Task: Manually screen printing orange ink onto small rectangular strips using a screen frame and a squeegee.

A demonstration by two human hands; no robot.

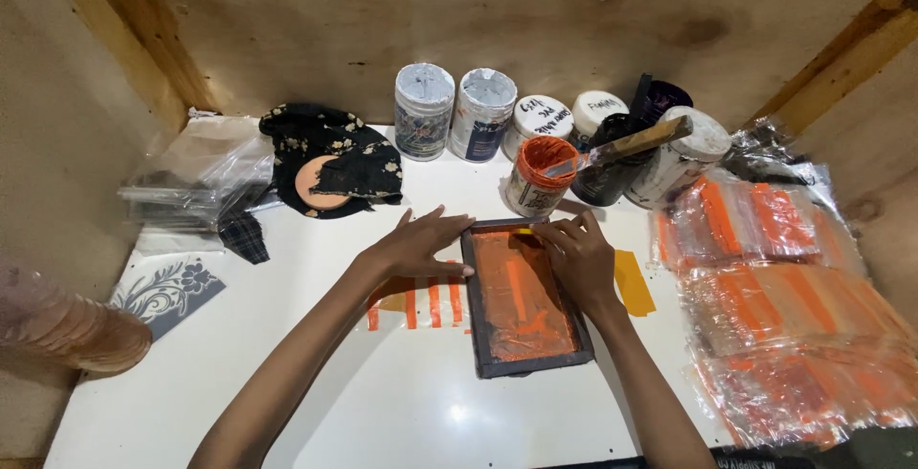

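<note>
From the head camera we look down at a dark screen frame lying flat on the white surface, its mesh coated in orange ink. Its long axis runs away from us, tilted slightly left at the far end. Our left hand presses flat, fingers spread, against the frame's far left corner. Our right hand rests on the far right rail, fingers curled loosely, gripping nothing. Both hands are equally near. An orange-striped bag lies under the frame; an open orange pot stands just beyond.
</note>
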